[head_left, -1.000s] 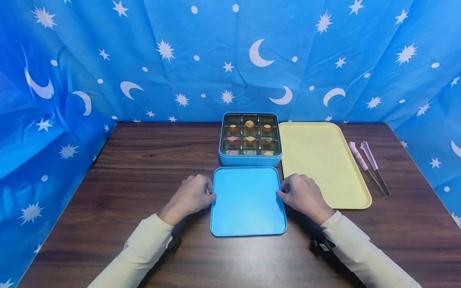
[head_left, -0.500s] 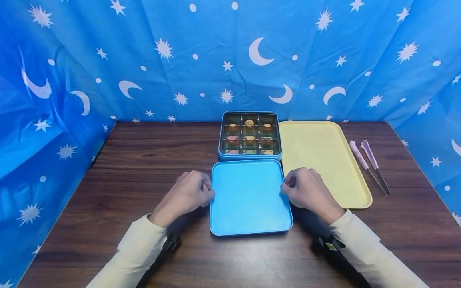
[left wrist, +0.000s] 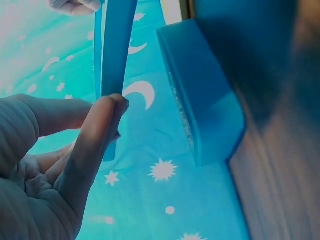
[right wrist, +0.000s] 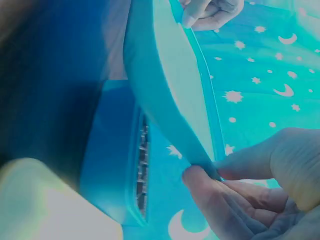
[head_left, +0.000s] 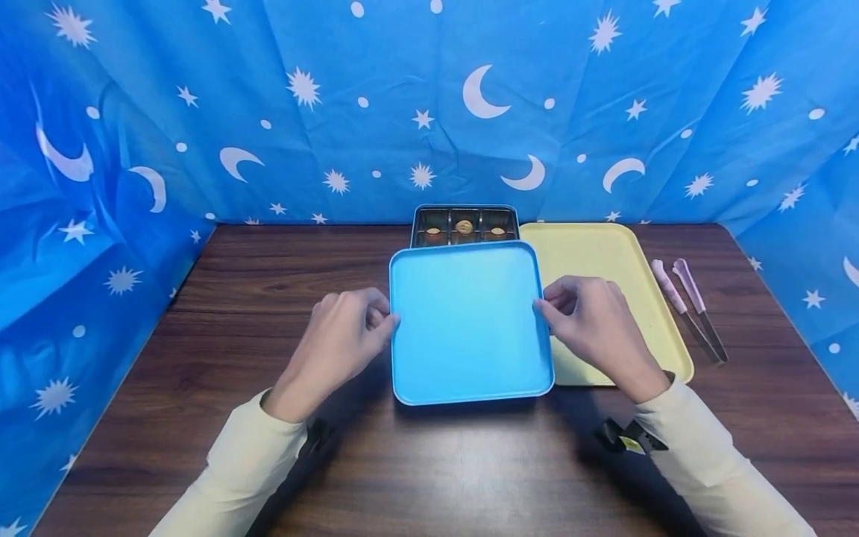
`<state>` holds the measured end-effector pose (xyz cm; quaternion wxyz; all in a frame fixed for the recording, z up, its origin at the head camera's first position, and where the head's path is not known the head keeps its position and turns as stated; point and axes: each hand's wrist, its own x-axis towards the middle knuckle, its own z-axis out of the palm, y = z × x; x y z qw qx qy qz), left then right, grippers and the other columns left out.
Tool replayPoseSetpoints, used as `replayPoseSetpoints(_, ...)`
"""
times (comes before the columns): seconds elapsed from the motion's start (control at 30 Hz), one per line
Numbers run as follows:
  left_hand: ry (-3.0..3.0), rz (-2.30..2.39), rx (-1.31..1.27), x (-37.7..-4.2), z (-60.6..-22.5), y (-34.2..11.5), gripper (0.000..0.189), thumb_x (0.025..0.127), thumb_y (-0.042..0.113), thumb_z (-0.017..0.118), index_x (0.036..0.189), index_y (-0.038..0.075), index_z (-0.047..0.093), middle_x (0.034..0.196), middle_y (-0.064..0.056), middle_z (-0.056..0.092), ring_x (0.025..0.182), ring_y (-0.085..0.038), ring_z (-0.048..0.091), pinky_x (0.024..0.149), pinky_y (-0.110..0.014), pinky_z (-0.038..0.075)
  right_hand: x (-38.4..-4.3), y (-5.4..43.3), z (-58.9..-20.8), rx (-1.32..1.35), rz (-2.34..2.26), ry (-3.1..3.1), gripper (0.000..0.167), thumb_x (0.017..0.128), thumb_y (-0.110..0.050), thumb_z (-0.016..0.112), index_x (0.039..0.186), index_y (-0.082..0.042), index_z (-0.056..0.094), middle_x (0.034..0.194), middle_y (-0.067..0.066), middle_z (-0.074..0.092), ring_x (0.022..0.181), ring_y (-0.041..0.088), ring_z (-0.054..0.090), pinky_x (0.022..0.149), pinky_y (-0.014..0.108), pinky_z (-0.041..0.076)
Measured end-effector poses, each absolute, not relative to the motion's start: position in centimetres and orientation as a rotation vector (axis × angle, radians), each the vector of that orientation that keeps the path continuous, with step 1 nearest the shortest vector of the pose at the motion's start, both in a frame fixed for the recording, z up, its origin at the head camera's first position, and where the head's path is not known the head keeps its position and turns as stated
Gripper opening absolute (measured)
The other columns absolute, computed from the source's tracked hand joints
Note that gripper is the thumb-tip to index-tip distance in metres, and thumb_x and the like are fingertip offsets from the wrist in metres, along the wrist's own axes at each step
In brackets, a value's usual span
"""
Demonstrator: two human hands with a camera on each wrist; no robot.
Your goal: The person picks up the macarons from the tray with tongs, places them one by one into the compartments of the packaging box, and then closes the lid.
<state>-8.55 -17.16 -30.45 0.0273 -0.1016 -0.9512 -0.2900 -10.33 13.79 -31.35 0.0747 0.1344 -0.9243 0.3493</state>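
A square light-blue lid [head_left: 470,324] is up off the table, its upper face edged by a narrow rim. My left hand [head_left: 342,335] pinches its left edge between thumb and fingers, as the left wrist view also shows. On the opposite edge, my right hand [head_left: 593,321] pinches it the same way. Behind and below the lid stands a blue tin [right wrist: 107,150] with a dark divided insert. Chocolates [head_left: 464,227] show in its back row of compartments; the lid covers the front rows in the head view.
A pale yellow tray [head_left: 624,298] lies right of the tin, partly behind my right hand. Further right are tongs [head_left: 691,306] with pinkish handles. All rest on a dark wooden table [head_left: 282,261], backed by a blue star-and-moon curtain [head_left: 403,89].
Both hands have raised the lid from the table in front of the tin and moved it forward, so it now overlaps the tin's front. Tin, tray and tongs have stayed put.
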Motion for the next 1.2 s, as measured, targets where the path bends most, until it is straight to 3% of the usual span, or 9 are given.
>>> replayPoseSetpoints(0.37,-2.7,-0.824,-0.341,-10.6,-28.8,-16.2,0.018,0.093,0.013,0.074,0.101,-0.004,0.074,0.078,-0.011,0.073,0.065,-0.021,0.068,0.064,-0.04,0.052,-11.8,13.9,-29.6,0.357,1.074,-2.536,0.016,0.092,-0.007,0.073,0.1,0.007,0.074,0.082,0.016,0.072,0.068,0.027,0.069,0.063,0.038,0.054)
replayPoseSetpoints(0.67,-2.619,-0.922,-0.324,-12.1,-28.5,-15.3,0.027,0.095,0.021,0.073,0.109,-0.002,0.073,0.085,-0.012,0.076,0.075,-0.023,0.072,0.071,-0.043,0.052,-13.9,13.9,-29.6,0.262,1.124,-2.397,0.017,0.091,-0.004,0.074,0.104,0.008,0.074,0.085,0.019,0.073,0.076,0.03,0.072,0.062,0.005,0.042)
replayPoseSetpoints(0.77,-2.598,-0.964,-0.325,-12.5,-28.4,-15.0,0.033,0.095,0.023,0.073,0.117,-0.002,0.071,0.091,-0.013,0.076,0.081,-0.023,0.074,0.076,-0.043,0.055,-14.5,13.7,-29.7,0.221,1.166,-2.344,0.017,0.092,-0.004,0.074,0.105,0.008,0.074,0.085,0.019,0.073,0.077,0.031,0.073,0.062,0.005,0.043)
replayPoseSetpoints(0.9,-2.581,-1.028,-0.323,-12.8,-28.4,-14.6,0.043,0.097,0.028,0.071,0.127,-0.002,0.067,0.101,-0.015,0.076,0.088,-0.022,0.075,0.081,-0.042,0.057,-15.2,13.5,-30.0,0.167,1.227,-2.269,0.019,0.093,-0.004,0.073,0.109,0.007,0.074,0.09,0.02,0.074,0.082,0.027,0.072,0.076,0.022,0.057)
replayPoseSetpoints(1.0,-2.573,-1.074,-0.322,-13.1,-28.7,-14.4,0.053,0.098,0.036,0.069,0.134,-0.001,0.063,0.109,-0.015,0.075,0.094,-0.021,0.075,0.085,-0.039,0.058,-15.4,13.3,-30.3,0.159,1.269,-2.224,0.023,0.094,-0.007,0.073,0.113,0.005,0.075,0.097,0.018,0.075,0.085,0.024,0.072,0.08,0.026,0.058)
replayPoseSetpoints(1.1,-2.568,-1.148,-0.312,-13.3,-28.9,-14.3,0.064,0.097,0.045,0.066,0.142,0.0,0.057,0.118,-0.015,0.073,0.103,-0.022,0.073,0.087,-0.038,0.058,-15.6,13.1,-30.4,0.203,1.334,-2.169,0.028,0.095,-0.013,0.073,0.116,0.004,0.074,0.104,0.017,0.075,0.091,0.024,0.073,0.081,0.019,0.056)
replayPoseSetpoints(1.2,-2.563,-1.203,-0.3,-13.3,-28.9,-14.3,0.072,0.097,0.052,0.064,0.146,0.001,0.053,0.124,-0.015,0.07,0.11,-0.023,0.07,0.092,-0.039,0.056,-15.6,12.9,-30.3,0.251,1.407,-2.135,0.036,0.096,-0.022,0.072,0.121,0.004,0.072,0.11,0.018,0.074,0.102,0.026,0.073,0.088,0.029,0.056)
